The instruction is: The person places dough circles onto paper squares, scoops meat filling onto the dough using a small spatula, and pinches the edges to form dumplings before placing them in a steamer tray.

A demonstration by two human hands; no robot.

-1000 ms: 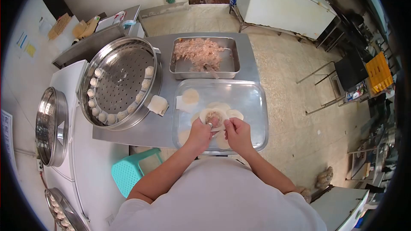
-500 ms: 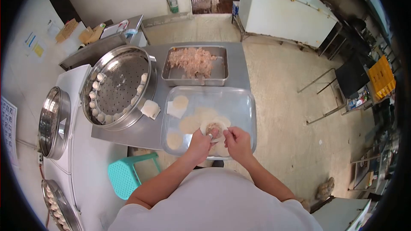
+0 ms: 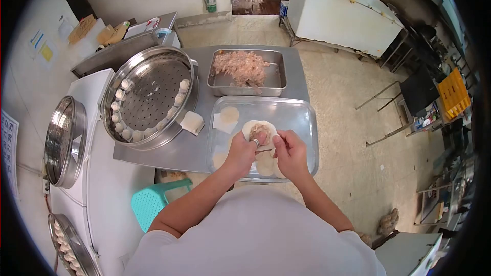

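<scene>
A round dumpling wrapper (image 3: 251, 125) with a lump of pinkish filling lies in my left hand (image 3: 240, 153), whose fingers cup it from the left. A shiny metal band shows by the left thumb, against the filling. My right hand (image 3: 291, 156) pinches the right edge of the wrapper between thumb and fingers. Both hands are above a shallow metal tray (image 3: 305, 122), where several flat wrappers (image 3: 265, 164) lie. Beyond it, a deeper pan (image 3: 276, 91) holds ground meat filling (image 3: 244, 67).
A large perforated steamer (image 3: 148, 84) at left holds several dumplings (image 3: 138, 135) along its rim. Beside it sits a pale square stack (image 3: 192, 121). A green stool (image 3: 148, 204) stands below the steel table (image 3: 138, 157). More steamer trays (image 3: 66, 143) are at far left.
The view has shifted, so the table and trays appear farther right. My hands have come up a little with the filled wrapper, which now tilts more openly toward me.
</scene>
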